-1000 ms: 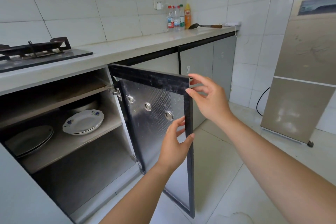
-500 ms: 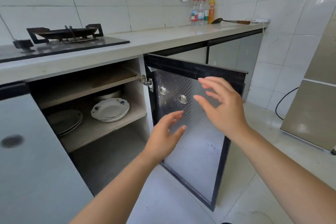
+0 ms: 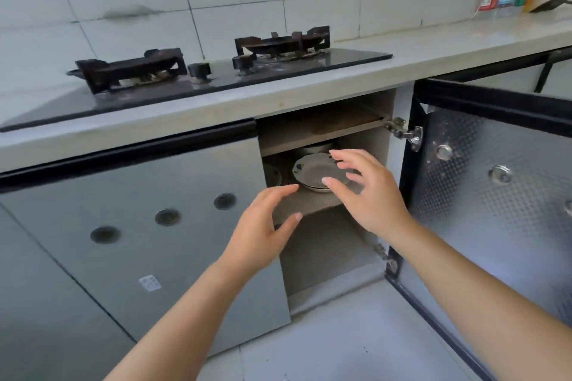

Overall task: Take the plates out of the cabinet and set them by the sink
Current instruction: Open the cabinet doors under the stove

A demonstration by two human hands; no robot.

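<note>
Two hands (image 3: 260, 227), two burners (image 3: 283, 40), two knobs (image 3: 199, 70)

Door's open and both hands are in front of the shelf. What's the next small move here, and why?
Likely ease both hands in and take the stack of plates by its rim. The cabinet door stands wide open, the left hand and right hand are open and hold nothing, and the plates sit on the shelf just behind the right hand.
</note>
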